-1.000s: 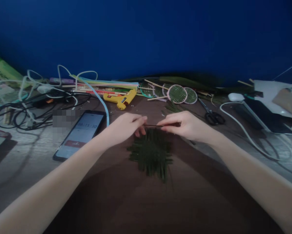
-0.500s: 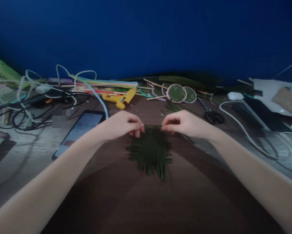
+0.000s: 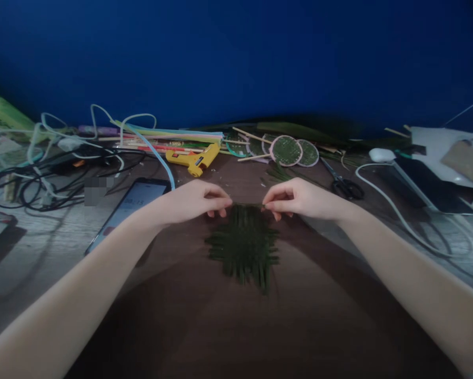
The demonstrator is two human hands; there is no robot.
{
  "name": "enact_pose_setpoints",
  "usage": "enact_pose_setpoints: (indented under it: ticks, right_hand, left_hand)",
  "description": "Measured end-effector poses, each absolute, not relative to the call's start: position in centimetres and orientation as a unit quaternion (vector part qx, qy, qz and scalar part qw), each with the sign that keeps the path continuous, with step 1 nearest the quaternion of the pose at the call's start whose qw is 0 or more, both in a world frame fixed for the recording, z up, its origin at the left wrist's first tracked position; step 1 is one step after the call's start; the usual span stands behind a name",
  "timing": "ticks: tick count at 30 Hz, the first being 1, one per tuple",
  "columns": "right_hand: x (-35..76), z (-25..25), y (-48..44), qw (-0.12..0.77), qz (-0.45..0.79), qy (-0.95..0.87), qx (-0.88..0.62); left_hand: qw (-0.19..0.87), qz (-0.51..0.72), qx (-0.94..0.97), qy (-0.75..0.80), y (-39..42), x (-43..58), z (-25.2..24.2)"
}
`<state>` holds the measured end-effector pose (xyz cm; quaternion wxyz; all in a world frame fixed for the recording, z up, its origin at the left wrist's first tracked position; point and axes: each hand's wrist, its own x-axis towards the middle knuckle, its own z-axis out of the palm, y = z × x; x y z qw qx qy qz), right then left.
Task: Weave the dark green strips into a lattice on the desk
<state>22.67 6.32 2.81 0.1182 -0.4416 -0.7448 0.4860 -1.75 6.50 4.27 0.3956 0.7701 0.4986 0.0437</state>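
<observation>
A woven mat of dark green leaf strips (image 3: 244, 245) lies flat on the brown table, its loose strip ends sticking out on the sides and toward me. Just beyond its far edge a thin leaf strip (image 3: 247, 205) runs sideways between my hands. My left hand (image 3: 203, 200) pinches the strip's left end between thumb and forefinger. At the other end, my right hand (image 3: 289, 197) pinches it the same way, thumb against fingertips. Both hands stay slightly above the mat's far corners.
Behind my hands lie a yellow glue gun (image 3: 195, 159) and round woven fans (image 3: 286, 151) on sticks. Scissors (image 3: 345, 187) rest to the right, near a white cable and a dark device (image 3: 432, 184). A phone (image 3: 131, 208) lies under my left forearm, beside tangled cables (image 3: 35, 184).
My right fingers have closed on the strip's right end and dipped slightly. The strip now shows as a straight line between both hands. The woven mat stays in place.
</observation>
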Motion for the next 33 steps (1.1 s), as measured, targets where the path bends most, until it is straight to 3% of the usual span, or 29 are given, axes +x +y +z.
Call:
enact_pose_setpoints:
  ticks: [6, 26, 33]
  right_hand:
    - [22.9, 2.7, 6.6, 0.129, 0.446, -0.743, -0.482]
    - [22.9, 2.2, 6.6, 0.115, 0.47, -0.736, -0.474]
    - [21.7, 1.9, 5.7, 0.227, 0.469, -0.729, -0.443]
  left_hand:
    - [0.24, 0.026, 0.809, 0.535, 6.0, -1.9, 3.7]
    - [0.238, 0.061, 0.856, 0.454, 4.7, -0.3, 1.8]
    - [0.241, 0.066, 0.856, 0.453, 4.5, -0.2, 1.7]
